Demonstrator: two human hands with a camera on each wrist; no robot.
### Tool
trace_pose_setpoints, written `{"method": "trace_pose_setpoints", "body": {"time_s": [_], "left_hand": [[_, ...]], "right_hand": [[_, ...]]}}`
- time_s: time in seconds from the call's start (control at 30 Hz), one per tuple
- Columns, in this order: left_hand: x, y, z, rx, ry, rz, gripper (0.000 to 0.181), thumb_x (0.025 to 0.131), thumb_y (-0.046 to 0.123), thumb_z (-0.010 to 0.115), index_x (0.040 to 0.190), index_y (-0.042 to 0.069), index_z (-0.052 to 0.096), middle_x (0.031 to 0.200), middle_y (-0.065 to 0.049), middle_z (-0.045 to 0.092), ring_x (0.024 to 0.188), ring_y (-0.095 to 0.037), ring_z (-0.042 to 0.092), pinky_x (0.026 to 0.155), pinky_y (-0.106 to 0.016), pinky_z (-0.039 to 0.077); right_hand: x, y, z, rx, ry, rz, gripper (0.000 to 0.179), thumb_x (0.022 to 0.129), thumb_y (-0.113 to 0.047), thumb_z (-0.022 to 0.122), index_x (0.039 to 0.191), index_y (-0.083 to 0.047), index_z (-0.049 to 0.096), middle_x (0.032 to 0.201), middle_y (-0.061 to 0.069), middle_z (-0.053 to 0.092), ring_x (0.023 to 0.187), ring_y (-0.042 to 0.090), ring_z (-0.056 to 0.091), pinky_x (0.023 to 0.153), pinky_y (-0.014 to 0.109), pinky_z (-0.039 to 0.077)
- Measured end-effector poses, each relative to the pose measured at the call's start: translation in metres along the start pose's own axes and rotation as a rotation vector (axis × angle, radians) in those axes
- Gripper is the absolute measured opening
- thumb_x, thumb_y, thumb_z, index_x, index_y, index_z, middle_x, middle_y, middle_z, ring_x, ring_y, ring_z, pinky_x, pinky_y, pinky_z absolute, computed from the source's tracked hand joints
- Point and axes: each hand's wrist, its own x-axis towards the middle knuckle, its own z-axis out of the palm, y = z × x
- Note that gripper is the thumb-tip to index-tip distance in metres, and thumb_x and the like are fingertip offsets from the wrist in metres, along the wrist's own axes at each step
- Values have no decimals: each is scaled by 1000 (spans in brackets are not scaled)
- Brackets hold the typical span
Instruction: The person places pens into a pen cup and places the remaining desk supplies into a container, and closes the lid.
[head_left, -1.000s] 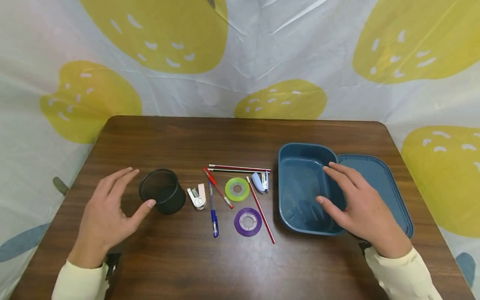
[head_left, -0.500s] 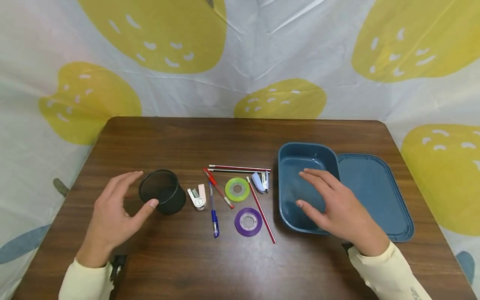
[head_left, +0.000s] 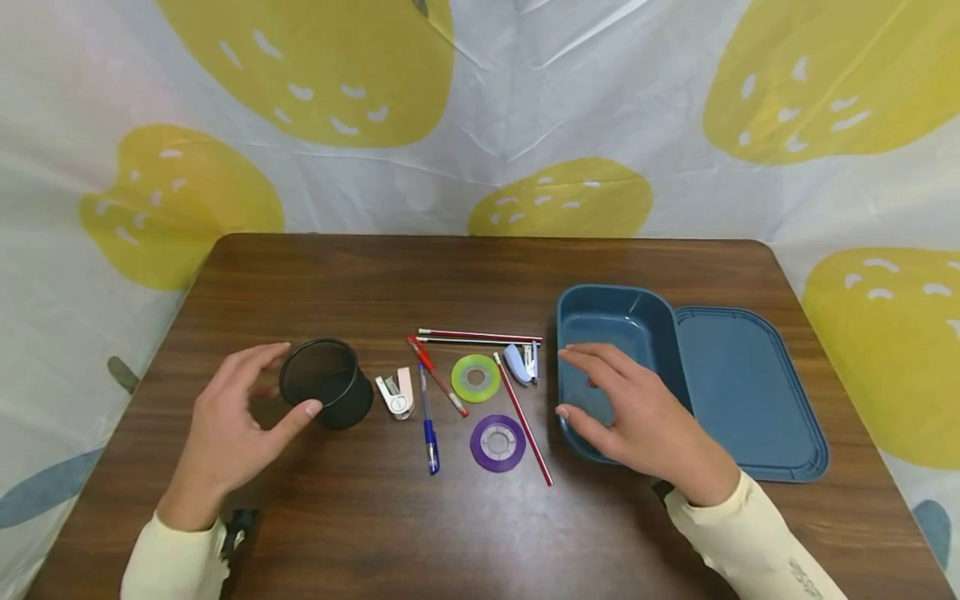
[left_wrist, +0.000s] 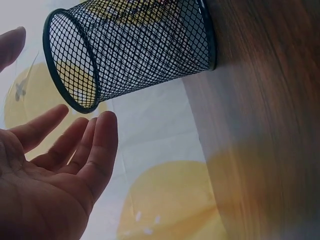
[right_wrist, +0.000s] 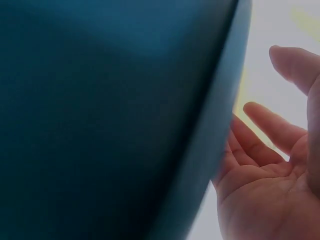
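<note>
A black mesh pen cup [head_left: 347, 398] stands upright at the left of the table. My left hand [head_left: 231, 425] is beside it, thumb and fingers spread near its rim; the left wrist view shows the relaxed fingertips [left_wrist: 106, 125] just short of the mesh. Over a blue plastic box [head_left: 622, 304] hovers my right hand [head_left: 637, 417], fingers loosely bent and holding nothing. In the right wrist view the box's wall [right_wrist: 110, 125] covers much of the frame. Left of the box lie a light blue stapler [head_left: 517, 365], a red pencil [head_left: 525, 425] and purple tape [head_left: 497, 443].
Green tape [head_left: 475, 378], a red pen [head_left: 437, 375], a blue pen [head_left: 429, 433] and a white-and-pink stapler [head_left: 396, 394] lie mid-table. Two pencils [head_left: 480, 336] lie behind them. The blue lid [head_left: 750, 400] lies right of the box. A patterned cloth [head_left: 495, 100] hangs behind the table.
My right hand has moved left across the box, from its right side to near its left edge. The left hand has shifted slightly right, closer to the pen cup.
</note>
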Motion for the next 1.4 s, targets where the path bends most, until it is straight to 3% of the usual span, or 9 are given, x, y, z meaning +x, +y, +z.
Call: {"method": "trace_pose_setpoints", "body": {"time_s": [0.1,0.27,0.57,0.8,1.0,1.4], "left_hand": [[1,0,2,-27,-22,-10,77,73,15,97,142,7,64,135,-12,65,112,-14,58,85,1,44],[3,2,4,-32,-72,-30,80,75,19,97,145,7,62,137,-13,62,114,-18,59,85,2,43],[2,1,2,33,-98,-55,82,73,28,99,144,8,62,140,-14,61,117,-28,62,85,-7,43],[2,1,2,33,-99,-64,84,71,28,100,143,7,63,139,-15,61,108,-28,65,82,-7,44],[3,0,4,29,-117,-85,85,71,30,100,145,9,62,140,-14,61,110,-29,65,82,-6,43],[4,0,4,20,-115,-84,84,72,30,100,144,8,63,139,-15,61,113,-30,65,82,-3,42]], "right_hand": [[3,-4,6,38,-7,8,65,88,-25,87,144,-6,60,140,8,63,92,18,74,81,36,64],[7,-8,15,98,-39,33,63,88,-22,87,144,-5,60,136,9,65,90,18,76,78,36,65],[28,-21,24,154,-138,84,58,89,-23,87,139,-5,64,123,11,71,88,17,76,79,36,65],[44,-28,27,162,-246,162,58,89,-25,87,139,-6,65,123,11,73,98,20,78,81,36,66],[52,-28,36,175,-324,208,59,89,-24,87,139,-2,65,123,15,74,100,24,77,81,36,65],[58,-35,51,85,-333,212,56,87,-19,87,133,5,67,112,15,75,94,24,71,84,41,62]]}}
